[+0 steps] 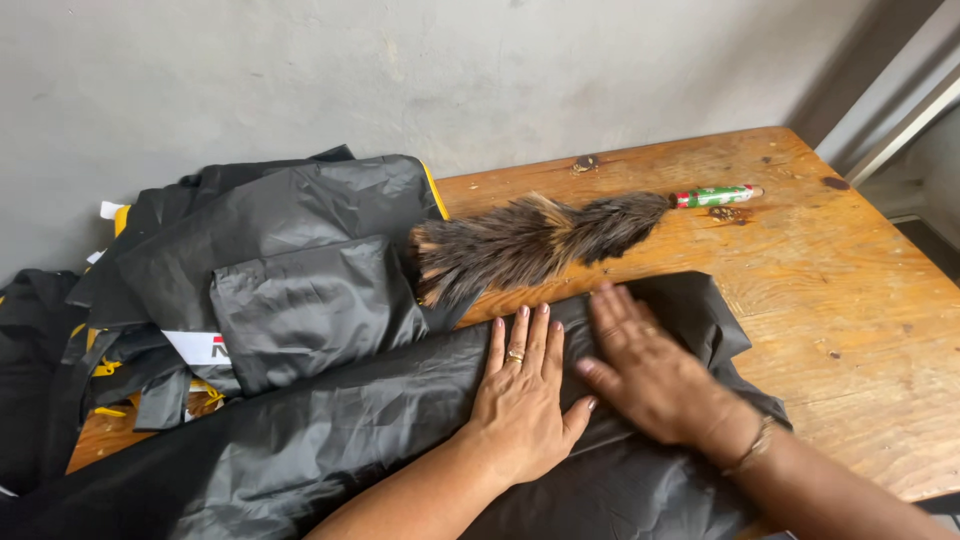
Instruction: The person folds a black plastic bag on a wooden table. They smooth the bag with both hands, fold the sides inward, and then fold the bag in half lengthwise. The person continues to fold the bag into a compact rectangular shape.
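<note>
A long piece of black thin fabric (330, 430) lies across the near part of the wooden table (850, 290). My left hand (522, 395) lies flat on it, fingers spread, with a ring on one finger. Just to its right, my right hand (645, 365) also presses flat on the fabric, fingers pointing up and left, a bracelet at the wrist. Neither hand holds anything. Behind the hands lies a brown feather duster (530, 240) with a green, white and red handle (715, 196).
A heap of black fabric pieces with yellow trim (270, 260) is piled at the left of the table against a grey wall (400, 70). Bare wood shows on the right side, ending at the table's right edge.
</note>
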